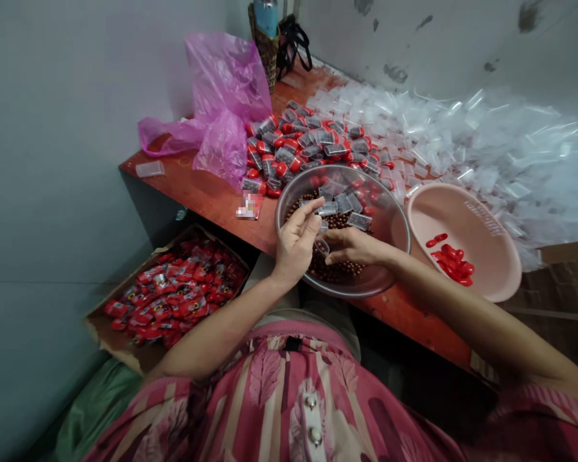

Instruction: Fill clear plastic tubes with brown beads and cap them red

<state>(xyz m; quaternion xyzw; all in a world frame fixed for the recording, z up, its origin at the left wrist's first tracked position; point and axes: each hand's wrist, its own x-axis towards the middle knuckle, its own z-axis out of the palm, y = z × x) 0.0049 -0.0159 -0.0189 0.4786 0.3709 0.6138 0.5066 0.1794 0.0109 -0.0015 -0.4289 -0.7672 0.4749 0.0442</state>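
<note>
A grey see-through basin [399,256] stands at the table's front edge, with brown beads [340,273] and several small clear containers [359,221] in it. Over the basin, my right hand [354,247] has its fingers curved round a small clear plastic container [322,248] that has brown beads in it. Close against that container's left side is my left hand [293,247], thumb and forefinger drawn together; whatever they pinch is too small or hidden to make out.
Red-capped filled containers [313,138] are heaped behind the basin. Empty clear containers [462,141] spread to the right. A pink basin [503,256] holds red caps [455,263]. A purple bag [226,83] lies at the back left. Below stands a carton [96,327] of red packed items [173,289].
</note>
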